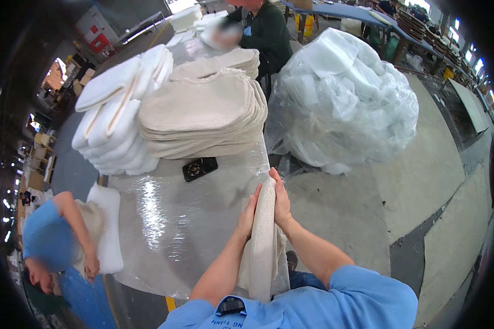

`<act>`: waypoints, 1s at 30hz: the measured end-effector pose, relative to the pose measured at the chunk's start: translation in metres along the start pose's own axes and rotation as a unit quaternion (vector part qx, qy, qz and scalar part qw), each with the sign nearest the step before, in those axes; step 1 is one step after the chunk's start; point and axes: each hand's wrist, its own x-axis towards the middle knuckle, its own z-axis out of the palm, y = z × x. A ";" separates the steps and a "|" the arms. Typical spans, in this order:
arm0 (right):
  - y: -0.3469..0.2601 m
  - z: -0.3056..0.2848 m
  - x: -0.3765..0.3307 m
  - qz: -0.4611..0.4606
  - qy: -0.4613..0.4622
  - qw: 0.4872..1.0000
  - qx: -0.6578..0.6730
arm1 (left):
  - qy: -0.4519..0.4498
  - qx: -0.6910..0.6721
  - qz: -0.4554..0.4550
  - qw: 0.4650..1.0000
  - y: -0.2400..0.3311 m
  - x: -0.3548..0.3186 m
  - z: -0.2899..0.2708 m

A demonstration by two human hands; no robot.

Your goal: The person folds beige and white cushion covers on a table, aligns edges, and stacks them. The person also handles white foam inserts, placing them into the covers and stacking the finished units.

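Beige fabric pad (263,236) on edge between my palms, left grip (247,216) and right grip (281,200) pressing its far end from both sides; bench (159,257) leftward. Best press evenly, keep pad straight.

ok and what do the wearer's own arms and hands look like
The left hand and right hand are bare, with no gloves. The forearms are uncovered, with no watch or bracelet showing. Short, plain light-blue sleeves cover the upper arms.
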 end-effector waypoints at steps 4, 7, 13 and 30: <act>0.027 -0.014 -0.009 -0.016 0.034 0.999 0.004 | 0.006 0.092 -0.042 0.995 -0.010 0.010 0.000; 0.042 -0.007 -0.010 -0.024 0.051 0.998 0.034 | 0.022 0.122 -0.023 0.992 -0.036 0.014 -0.014; 0.084 -0.025 -0.008 -0.052 0.051 0.995 -0.071 | 0.062 0.226 0.002 0.972 -0.057 0.027 -0.023; -0.025 0.047 -0.203 0.017 0.002 0.965 -0.260 | 0.178 -0.110 -0.115 0.971 0.002 -0.202 0.041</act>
